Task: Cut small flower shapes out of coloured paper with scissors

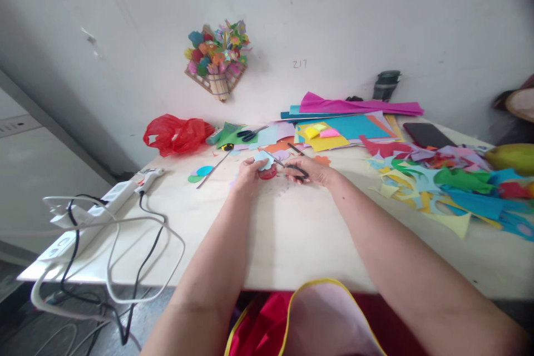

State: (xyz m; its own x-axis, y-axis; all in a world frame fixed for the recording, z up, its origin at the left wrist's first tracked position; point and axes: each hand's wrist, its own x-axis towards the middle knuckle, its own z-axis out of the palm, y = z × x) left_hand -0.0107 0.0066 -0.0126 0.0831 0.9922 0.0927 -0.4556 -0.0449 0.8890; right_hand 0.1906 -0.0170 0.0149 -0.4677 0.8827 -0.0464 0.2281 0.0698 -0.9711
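Observation:
Over the middle of the table, my left hand (249, 171) is closed on a light blue paper flower (263, 160) with a scalloped edge. My right hand (315, 171) grips black-handled scissors (297, 172), whose blades point left and reach the edge of the paper. Below the flower lies a red round thing (268, 172), partly covered by it. An orange paper flower (322, 161) rests just beyond my right hand. Left of my hands are a blue paper circle (204, 171) and a green one (194, 179).
Paper scraps (438, 183) spread across the right side, near a phone (429, 134). Coloured sheets (354, 128) and a second pair of scissors (248, 134) lie at the back. A red plastic bag (177, 133) sits back left. Power strips (95, 217) with loose cables occupy the left edge.

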